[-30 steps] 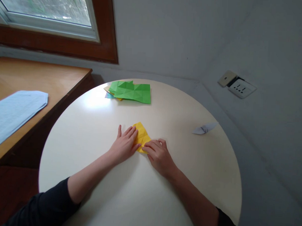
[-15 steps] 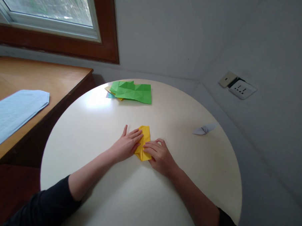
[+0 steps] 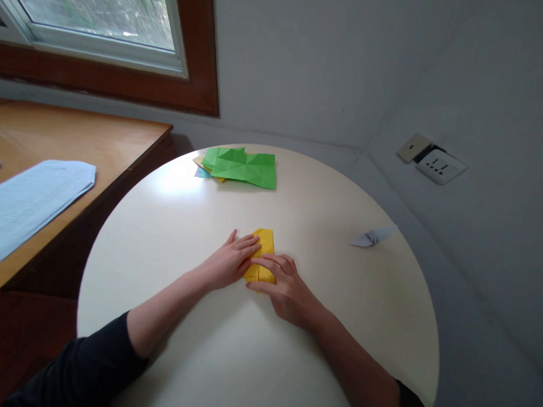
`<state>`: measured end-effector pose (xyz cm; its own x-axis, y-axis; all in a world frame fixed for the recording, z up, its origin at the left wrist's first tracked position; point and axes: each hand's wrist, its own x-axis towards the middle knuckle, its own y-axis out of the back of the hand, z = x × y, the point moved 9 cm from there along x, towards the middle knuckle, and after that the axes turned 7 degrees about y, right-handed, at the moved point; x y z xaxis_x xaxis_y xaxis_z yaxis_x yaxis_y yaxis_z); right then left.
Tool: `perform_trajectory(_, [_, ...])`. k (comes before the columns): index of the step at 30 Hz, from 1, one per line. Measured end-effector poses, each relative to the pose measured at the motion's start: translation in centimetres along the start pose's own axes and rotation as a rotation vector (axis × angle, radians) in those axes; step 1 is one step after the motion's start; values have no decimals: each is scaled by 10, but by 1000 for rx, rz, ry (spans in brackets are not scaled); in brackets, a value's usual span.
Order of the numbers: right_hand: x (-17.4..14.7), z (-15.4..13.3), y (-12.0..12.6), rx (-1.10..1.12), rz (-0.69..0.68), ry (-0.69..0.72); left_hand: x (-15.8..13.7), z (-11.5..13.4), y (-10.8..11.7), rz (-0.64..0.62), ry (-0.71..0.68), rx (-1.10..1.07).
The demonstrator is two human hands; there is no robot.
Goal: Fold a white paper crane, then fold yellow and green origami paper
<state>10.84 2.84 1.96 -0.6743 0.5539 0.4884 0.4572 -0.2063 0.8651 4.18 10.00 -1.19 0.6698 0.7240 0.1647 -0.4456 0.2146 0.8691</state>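
A folded piece of yellow paper (image 3: 266,244) lies on the white round table with a crease running down its middle. Pressing on its left side is my left hand (image 3: 230,263), open, its fingers stretched out flat and the thumb apart. My right hand (image 3: 290,291) reaches over the lower right part of the paper. Its thumb is at the bottom edge and its index finger is stretched across the middle, with a gap between them; the other fingers are bent. Both hands partly hide the paper.
Creased green paper (image 3: 248,168) lies on other coloured sheets at the table's far edge. A small folded white paper (image 3: 368,238) is at the right. Left of the round table (image 3: 162,223) stands a wooden desk (image 3: 116,140) with white papers (image 3: 42,187).
My right thumb has come out to the paper's bottom edge, and the index finger has stretched further left across it. My left hand stays on the paper. The view has shifted slightly.
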Motion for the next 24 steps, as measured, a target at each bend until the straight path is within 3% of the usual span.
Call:
perform_trajectory(17, [2, 5, -5, 121, -39, -43, -8, 10, 7, -196, -43, -26])
perform_trajectory(24, [1, 10, 2, 142, 43, -49, -10, 16, 1, -223, -85, -22])
